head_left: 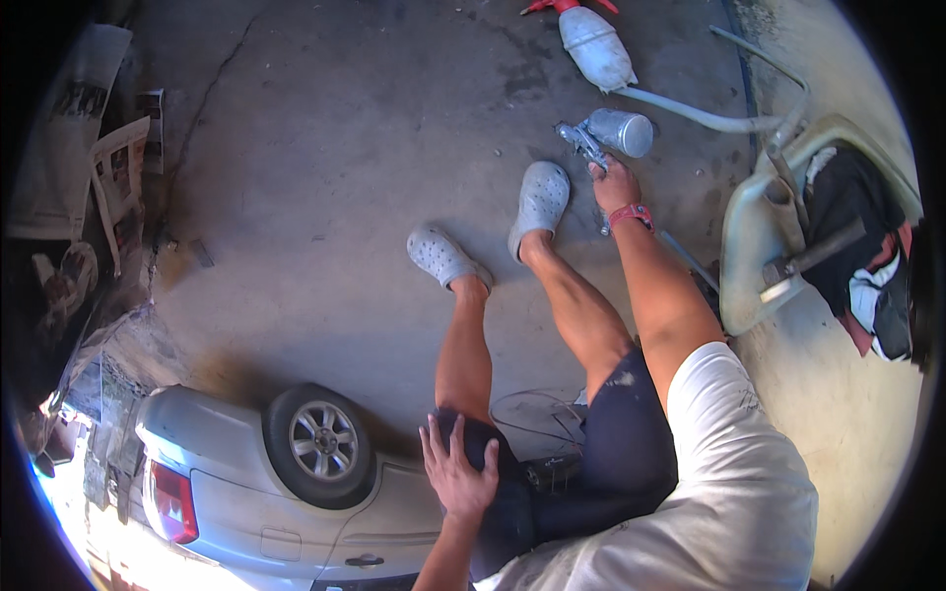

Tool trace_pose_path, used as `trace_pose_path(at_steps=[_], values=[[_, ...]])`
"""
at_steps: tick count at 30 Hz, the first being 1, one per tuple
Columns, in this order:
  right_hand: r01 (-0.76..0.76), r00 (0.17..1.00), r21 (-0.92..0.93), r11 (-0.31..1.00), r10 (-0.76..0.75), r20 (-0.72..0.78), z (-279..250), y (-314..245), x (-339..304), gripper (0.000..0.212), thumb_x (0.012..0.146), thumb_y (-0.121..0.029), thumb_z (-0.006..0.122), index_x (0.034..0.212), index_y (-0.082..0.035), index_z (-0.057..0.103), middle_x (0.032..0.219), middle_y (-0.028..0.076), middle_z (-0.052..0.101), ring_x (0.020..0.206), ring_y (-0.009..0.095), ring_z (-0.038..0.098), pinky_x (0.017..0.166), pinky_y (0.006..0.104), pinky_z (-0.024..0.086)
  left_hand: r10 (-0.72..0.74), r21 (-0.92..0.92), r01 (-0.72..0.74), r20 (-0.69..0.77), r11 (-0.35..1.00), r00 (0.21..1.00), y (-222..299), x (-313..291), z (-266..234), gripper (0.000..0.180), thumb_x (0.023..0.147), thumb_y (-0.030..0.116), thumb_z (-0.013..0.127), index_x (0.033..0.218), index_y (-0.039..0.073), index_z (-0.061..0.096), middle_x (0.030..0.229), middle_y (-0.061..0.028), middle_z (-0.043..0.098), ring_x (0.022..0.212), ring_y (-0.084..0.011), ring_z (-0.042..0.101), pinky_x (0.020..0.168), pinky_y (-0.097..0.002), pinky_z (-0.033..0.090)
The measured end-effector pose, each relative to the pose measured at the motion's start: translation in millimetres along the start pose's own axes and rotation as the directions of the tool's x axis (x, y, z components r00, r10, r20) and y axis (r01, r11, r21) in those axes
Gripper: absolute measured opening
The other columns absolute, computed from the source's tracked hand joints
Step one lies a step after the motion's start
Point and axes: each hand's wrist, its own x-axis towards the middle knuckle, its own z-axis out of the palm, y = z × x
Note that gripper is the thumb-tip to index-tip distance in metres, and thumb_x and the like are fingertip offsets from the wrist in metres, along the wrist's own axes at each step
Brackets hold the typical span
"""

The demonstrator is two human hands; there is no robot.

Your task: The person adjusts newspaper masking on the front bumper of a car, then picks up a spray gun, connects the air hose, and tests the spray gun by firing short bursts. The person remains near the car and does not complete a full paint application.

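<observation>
A silver spray gun (589, 146) with a metal cup (621, 132) on it is held out in my right hand (617, 186). The fingers are wrapped round its handle. A red band circles that wrist. My left hand (459, 471) rests on my dark shorts near the left knee, fingers spread, holding nothing. Below the spray gun are my feet in grey clogs (542, 197) on the concrete floor (325, 187). Past the gun is a whitish, wrapped-looking object (597, 47) with red parts at its top, beside a pale tube (695, 113).
A silver car (227, 492) with its wheel (320, 443) towards me is at the lower left. Newspaper sheets (120, 187) hang along the left side. At the right, by the pale wall, a worn chair (741, 261) carries dark cloth (852, 202).
</observation>
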Motion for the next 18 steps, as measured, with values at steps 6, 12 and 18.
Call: trace_pose_path(at_steps=[6,12,18], values=[[-0.010,1.000,0.106,0.994,0.011,-0.011,41.2,22.1,57.8,0.044,0.100,-0.043,0.060,0.127,-0.009,0.070,0.123,0.023,0.071,0.120,0.045,0.064,0.101,0.0535,0.050,0.013,0.008,-0.014,0.103,1.000,0.995,21.1,16.5,-6.3,0.065,0.089,0.050,0.073,0.141,0.013,0.062,0.158,-0.0275,0.041,0.147,-0.0516,0.035,0.120,-0.0571,0.032],[0.154,0.986,0.057,0.986,-0.157,0.059,72.4,60.3,114.7,0.048,0.103,-0.036,0.059,0.140,-0.004,0.062,0.130,0.025,0.067,0.120,0.045,0.062,0.102,0.0487,0.048,-0.092,0.053,0.086,0.120,0.995,0.989,15.2,15.3,-22.5,0.065,0.092,0.058,0.066,0.146,0.022,0.058,0.165,-0.0186,0.036,0.151,-0.0459,0.032,0.120,-0.0581,0.032],[0.016,0.993,0.030,0.999,-0.019,0.120,72.2,91.6,110.2,0.066,0.102,-0.040,0.061,0.151,0.002,0.046,0.141,0.028,0.060,0.132,0.044,0.057,0.111,0.0491,0.044,-0.125,0.134,0.100,0.193,0.986,0.973,30.2,11.6,-15.9,0.070,0.094,0.063,0.061,0.150,0.023,0.053,0.167,-0.0177,0.031,0.153,-0.0443,0.029,0.122,-0.0570,0.029]])
